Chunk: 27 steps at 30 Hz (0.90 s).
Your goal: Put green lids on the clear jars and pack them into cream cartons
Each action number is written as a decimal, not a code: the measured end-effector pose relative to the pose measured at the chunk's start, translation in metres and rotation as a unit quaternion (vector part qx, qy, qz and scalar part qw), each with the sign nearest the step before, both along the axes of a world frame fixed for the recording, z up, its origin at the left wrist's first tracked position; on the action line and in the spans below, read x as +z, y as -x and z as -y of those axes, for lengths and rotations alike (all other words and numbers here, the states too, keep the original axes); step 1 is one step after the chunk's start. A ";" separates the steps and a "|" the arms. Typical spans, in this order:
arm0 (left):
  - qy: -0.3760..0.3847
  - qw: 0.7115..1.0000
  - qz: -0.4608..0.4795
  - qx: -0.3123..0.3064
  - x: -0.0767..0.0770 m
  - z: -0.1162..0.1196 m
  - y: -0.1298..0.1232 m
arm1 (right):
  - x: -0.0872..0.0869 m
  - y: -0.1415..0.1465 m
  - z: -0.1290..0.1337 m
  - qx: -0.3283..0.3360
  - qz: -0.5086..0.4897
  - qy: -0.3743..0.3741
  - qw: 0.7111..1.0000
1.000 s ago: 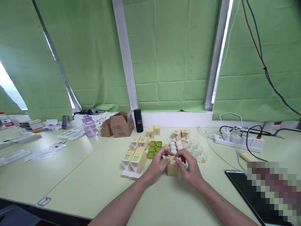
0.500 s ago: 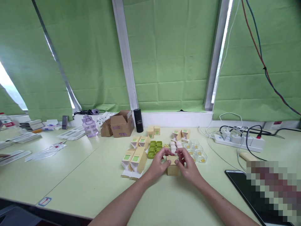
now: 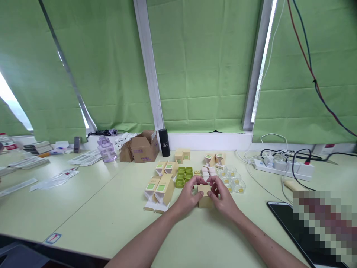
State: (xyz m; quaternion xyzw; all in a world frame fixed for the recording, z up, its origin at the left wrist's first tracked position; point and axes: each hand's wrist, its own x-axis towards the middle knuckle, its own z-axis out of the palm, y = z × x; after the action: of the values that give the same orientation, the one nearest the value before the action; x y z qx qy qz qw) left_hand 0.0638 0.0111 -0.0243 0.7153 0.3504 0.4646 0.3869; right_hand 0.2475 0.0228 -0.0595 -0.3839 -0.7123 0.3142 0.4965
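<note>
A small tan cardboard box stands on the table in front of me, between both hands. My left hand grips its left side, thumb on the top and fingers curled behind. My right hand holds the right side the same way. Just beyond are green square cups, small white pieces and clear plastic cups with yellow centres. To the left, several tan boxes with green labels have their white-lined ends open. More tan boxes stand farther back.
A black cylinder, a brown carton and a purple bottle stand at the back left. On the right are a white power strip with tangled cables and a dark tablet. Plastic packets lie far left.
Both hands stay on the small box, with only slight finger movement near its top. At the far left edge, a bit of another person's hand has gone out of view.
</note>
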 end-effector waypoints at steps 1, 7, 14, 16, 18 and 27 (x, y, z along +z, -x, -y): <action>-0.001 1.000 -0.001 0.000 0.000 0.000 0.000 | 0.001 0.000 0.000 0.002 0.000 0.002 1.000; 0.003 1.000 0.010 0.001 0.001 -0.003 0.001 | 0.007 -0.010 0.000 0.069 -0.011 0.022 0.997; 0.019 0.998 0.033 0.057 -0.003 -0.012 0.003 | 0.003 -0.016 -0.011 0.035 0.011 0.025 0.999; 0.037 0.995 0.046 0.081 -0.005 -0.014 0.003 | 0.003 -0.015 -0.013 -0.015 0.014 0.016 1.000; 0.044 0.993 0.054 0.098 -0.007 -0.016 0.003 | 0.005 -0.016 -0.012 -0.033 0.013 0.006 0.999; 0.033 0.991 0.029 0.130 -0.013 -0.023 0.004 | 0.014 -0.019 0.003 0.020 0.108 -0.061 0.992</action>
State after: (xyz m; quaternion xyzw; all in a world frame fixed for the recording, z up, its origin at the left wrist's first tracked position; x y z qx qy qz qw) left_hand 0.0594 0.0343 -0.0378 0.6368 0.4439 0.5197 0.3568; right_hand 0.2664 0.0196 -0.0459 -0.3701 -0.7875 0.2364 0.4325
